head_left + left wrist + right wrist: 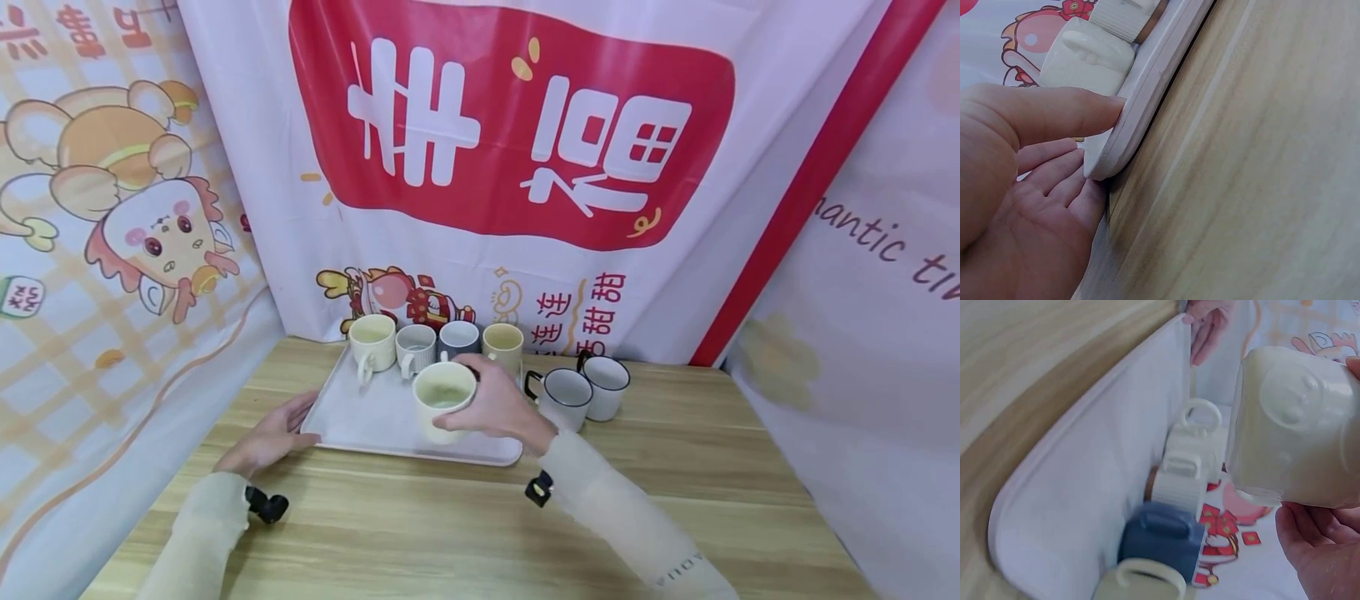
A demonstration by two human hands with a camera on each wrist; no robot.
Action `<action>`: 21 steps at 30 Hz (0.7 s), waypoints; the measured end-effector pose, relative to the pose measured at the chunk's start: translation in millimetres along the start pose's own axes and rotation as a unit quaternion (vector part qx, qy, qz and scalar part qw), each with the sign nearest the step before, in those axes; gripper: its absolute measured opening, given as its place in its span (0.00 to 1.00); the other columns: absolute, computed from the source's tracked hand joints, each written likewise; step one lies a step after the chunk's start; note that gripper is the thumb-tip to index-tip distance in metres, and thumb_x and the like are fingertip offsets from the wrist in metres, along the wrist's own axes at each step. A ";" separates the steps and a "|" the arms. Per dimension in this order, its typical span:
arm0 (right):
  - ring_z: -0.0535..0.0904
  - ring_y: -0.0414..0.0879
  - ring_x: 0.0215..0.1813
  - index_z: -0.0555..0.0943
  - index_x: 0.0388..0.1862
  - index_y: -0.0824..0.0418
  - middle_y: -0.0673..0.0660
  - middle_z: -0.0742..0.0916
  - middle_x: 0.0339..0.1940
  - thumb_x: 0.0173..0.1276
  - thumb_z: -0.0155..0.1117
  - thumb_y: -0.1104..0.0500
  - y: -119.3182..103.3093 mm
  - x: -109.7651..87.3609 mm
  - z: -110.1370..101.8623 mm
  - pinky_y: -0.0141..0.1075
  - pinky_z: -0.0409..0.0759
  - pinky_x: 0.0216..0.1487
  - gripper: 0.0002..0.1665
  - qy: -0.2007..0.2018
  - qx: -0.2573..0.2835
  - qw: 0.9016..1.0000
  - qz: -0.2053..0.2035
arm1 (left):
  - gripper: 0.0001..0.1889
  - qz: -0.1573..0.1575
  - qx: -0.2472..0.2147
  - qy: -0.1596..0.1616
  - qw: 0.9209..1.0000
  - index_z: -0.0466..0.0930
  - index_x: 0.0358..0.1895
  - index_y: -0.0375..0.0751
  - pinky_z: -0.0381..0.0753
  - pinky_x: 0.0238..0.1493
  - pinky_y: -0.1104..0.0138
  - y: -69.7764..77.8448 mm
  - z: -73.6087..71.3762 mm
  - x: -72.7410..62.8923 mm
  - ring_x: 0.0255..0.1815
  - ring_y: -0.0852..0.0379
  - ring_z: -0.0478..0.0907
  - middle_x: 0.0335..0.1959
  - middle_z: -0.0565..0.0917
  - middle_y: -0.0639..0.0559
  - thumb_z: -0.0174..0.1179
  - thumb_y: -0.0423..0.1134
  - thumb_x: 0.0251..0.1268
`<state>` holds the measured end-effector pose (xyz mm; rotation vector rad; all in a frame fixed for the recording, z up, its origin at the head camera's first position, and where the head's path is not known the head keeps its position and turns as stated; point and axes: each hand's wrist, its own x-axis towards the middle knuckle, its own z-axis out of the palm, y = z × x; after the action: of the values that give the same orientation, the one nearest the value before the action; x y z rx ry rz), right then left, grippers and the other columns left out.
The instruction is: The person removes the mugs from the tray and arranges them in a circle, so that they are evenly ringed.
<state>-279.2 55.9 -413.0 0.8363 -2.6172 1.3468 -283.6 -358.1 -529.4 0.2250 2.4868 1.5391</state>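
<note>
My right hand point(498, 400) grips a cream mug point(442, 392) by its side and holds it above the tray; in the right wrist view the mug point(1297, 425) shows a raised round pattern. My left hand point(270, 437) holds the front left corner of the white tray point(360, 425), its thumb on the rim and its fingers at the left side. Along the tray's back stand a cream mug point(372, 343), a ribbed white mug point(416, 346), a dark blue-grey mug point(1163, 534) and a pale yellow mug point(502, 343). Their handles face the front.
Right of the tray, two white enamel mugs with dark rims stand on the wooden table point(660, 483), a nearer mug point(564, 396) and a farther mug point(606, 387). Printed cloth point(517, 125) hangs behind the table and at both sides.
</note>
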 end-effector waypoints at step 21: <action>0.83 0.57 0.58 0.76 0.72 0.59 0.61 0.86 0.61 0.49 0.90 0.58 31.1 -89.0 -167.7 0.48 0.87 0.59 0.50 0.062 -0.050 0.996 0.041 | 0.49 -0.015 0.007 -0.003 1.000 0.41 0.86 0.31 0.48 0.86 0.36 3.2 0.0 -3.0 0.87 0.27 0.41 0.88 0.43 0.29 0.66 0.33 0.72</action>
<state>-248.0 238.4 -361.0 0.6165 -2.6229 1.2319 -280.6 -357.4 -526.2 0.1918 2.4861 1.5069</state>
